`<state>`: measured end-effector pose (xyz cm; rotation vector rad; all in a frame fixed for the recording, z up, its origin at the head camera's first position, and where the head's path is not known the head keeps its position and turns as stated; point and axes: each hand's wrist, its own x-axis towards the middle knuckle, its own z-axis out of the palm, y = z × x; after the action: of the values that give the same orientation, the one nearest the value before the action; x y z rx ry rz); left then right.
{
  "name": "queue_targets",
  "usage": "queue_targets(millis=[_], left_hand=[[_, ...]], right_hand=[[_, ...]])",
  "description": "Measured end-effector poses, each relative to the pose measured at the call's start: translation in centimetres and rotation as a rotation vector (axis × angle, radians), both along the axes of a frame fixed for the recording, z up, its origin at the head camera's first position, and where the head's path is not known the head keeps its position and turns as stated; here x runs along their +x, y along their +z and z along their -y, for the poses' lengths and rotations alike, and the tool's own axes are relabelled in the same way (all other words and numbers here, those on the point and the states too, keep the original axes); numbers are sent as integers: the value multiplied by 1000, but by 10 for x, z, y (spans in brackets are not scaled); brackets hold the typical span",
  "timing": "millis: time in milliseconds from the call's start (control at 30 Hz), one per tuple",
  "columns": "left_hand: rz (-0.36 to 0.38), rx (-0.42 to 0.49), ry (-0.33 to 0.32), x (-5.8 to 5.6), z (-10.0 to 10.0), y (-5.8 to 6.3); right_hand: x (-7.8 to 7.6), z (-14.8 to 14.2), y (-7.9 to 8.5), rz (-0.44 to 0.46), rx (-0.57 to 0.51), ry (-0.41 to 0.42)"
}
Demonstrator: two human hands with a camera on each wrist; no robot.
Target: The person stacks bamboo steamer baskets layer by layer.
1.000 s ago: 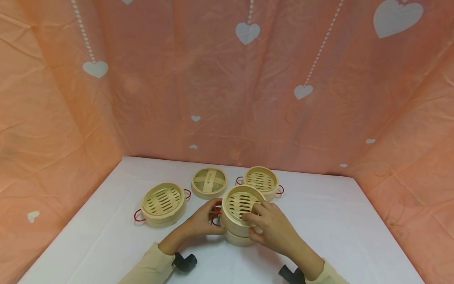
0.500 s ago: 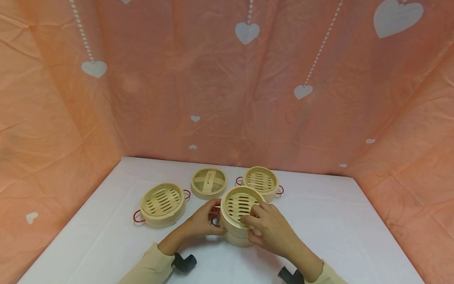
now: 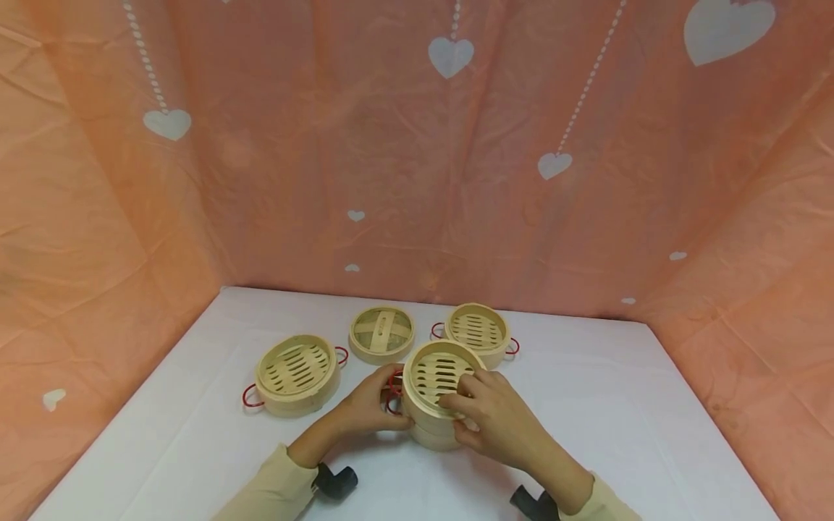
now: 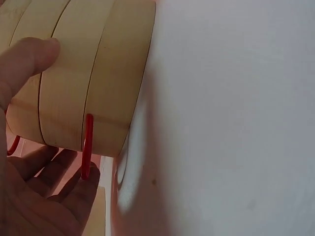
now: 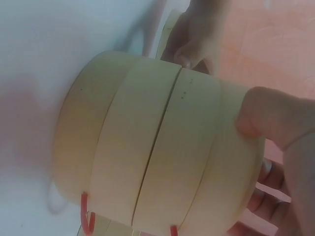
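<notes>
Beige cloth at the wrists, nearest of all: two sleeves [image 3: 274, 485], well back from the fingers. Wears two black wrist pieces [image 3: 335, 481], one under each forearm, likewise behind the fingers. Grips with one left hand [image 3: 374, 401] the left side of a two-basket bamboo stack, thumb pressed to the near wall, other fingers curled around the far side. Pinches with one right hand [image 3: 498, 423] the rim of the upper basket [image 3: 423, 411], thumb against the outside, fingers bent over the edge toward the slatted floor. Upright between both sets of fingers: this upper basket, directly on one lower basket [image 3: 435, 438]. Shows two red handles [image 4: 87, 147] on the left side of the stack, one just beside a left fingertip; shows two more at the lower edge of the right wrist view.

Left of the left fingers, well apart, one single basket [image 3: 296, 369] with two red loops. Beyond the left fingertips, one round lid [image 3: 381, 329] with crossed strips. Past the right fingers, one far basket [image 3: 478, 331], partly hidden by the stack, also with two red loops. Under all these, one white-covered table [image 3: 619, 405]. Farthest from the fingers, orange-pink backdrop cloth [image 3: 404, 145] with white hearts, including three on dotted strings.
</notes>
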<state>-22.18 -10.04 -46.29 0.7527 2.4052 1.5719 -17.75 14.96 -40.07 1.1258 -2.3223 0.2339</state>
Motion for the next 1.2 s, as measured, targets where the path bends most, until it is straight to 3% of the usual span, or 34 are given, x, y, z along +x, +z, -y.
queue_targets(millis=[200,333,467,667,900,1033,1200], left_hand=[[-34,0,-19,0,2,1],[-72,34,-40,-1,3,3],[-114,91,-47,-2,4,9],[-162,130,-54,-4,4,19],[-166,170,-69,-5,2,21],[-151,197,-90,-5,0,21],[-150,207,-92,-6,-2,25]], right_hand=[[1,-1,8,10,-14,14],[-3,-10,20,-5,-112,45],[-12,-26,33,-13,-189,39],[-31,-50,43,18,-192,4],[-58,-65,32,78,-198,-75],[-73,-70,21,151,-203,-141],[-92,-72,5,270,-213,-164]])
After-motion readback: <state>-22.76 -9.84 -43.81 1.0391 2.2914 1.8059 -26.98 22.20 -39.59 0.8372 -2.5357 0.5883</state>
